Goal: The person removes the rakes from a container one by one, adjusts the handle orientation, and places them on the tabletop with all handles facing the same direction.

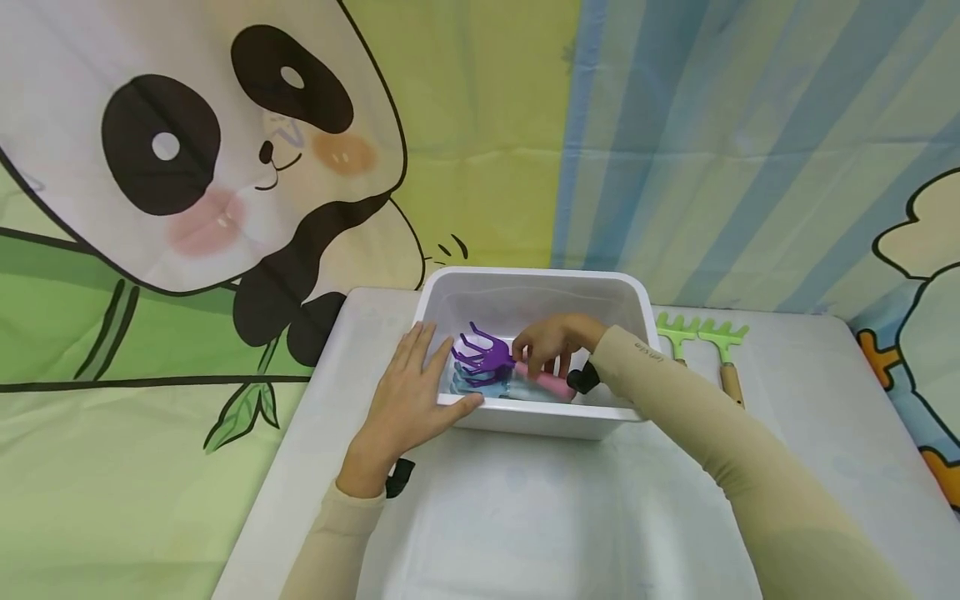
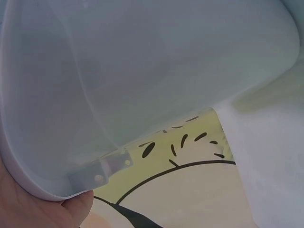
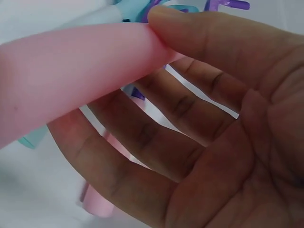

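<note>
Pink and close to the right wrist camera, the handle of a toy rake [image 3: 71,61] is pinched between thumb and fingertips of the right hand [image 1: 551,342], so the purple head [image 1: 483,354] is lifted above the other toys inside the white bin [image 1: 525,287]. At the bin's near left corner, the left hand [image 1: 408,400] is laid with straight fingers over the rim, apparently to steady it. Beyond the bin's right wall, two green rakes [image 1: 701,337] lie on the tabletop [image 1: 525,517].
</note>
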Available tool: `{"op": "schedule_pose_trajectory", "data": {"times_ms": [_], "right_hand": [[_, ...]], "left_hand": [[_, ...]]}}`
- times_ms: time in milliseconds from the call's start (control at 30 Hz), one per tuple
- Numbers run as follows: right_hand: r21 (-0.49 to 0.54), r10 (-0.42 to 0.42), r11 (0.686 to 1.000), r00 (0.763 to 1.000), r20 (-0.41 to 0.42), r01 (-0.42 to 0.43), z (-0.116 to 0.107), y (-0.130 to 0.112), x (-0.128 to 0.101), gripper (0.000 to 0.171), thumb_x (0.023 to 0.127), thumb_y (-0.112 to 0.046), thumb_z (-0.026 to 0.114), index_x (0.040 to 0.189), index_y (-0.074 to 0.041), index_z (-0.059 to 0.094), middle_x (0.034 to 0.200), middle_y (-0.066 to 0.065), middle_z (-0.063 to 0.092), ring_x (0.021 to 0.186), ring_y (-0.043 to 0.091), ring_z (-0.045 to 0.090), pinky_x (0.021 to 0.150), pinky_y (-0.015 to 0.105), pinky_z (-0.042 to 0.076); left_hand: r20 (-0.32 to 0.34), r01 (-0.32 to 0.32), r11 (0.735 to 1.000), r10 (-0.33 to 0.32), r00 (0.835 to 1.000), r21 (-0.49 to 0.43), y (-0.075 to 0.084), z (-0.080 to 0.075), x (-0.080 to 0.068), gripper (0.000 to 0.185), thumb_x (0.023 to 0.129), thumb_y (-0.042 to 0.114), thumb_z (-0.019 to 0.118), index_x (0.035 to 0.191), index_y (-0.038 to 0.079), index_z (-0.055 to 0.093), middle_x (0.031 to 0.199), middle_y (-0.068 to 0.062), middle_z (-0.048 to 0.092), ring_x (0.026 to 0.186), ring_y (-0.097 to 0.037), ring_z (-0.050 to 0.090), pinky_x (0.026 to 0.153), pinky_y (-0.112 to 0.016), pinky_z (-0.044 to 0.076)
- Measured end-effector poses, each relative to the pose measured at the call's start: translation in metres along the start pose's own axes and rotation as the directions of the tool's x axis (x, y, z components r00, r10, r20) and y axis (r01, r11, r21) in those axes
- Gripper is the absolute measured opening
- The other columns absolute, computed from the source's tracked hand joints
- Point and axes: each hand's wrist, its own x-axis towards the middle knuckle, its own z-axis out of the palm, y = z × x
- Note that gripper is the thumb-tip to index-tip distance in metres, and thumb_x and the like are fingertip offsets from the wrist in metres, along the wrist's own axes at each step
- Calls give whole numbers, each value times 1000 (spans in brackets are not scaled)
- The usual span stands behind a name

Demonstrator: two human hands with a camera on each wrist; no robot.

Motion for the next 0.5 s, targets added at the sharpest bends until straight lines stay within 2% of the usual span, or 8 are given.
{"op": "schedule_pose_trajectory", "data": {"times_ms": [267,500], "right_hand": [[13,-11,1000,1000,-6,11,-5,-2,-11,32,89,-7,69,118,-9,55,114,15,55,87,29,66,70,41,60],[14,-25,1000,1000,-17,25,-11,-6,-27,33,89,-8,69,120,-9,55,112,15,55,83,26,65,71,42,60]], "left_hand": [[19,9,1000,-9,1000,-2,1,-1,-1,102,85,82,44,152,5,42,162,-19,23,151,-35,9,118,-52,18],[11,4,1000,-4,1000,-8,1,-1,-1,102,85,82,46,151,5,43,162,-20,23,151,-36,10,118,-54,19]]}}
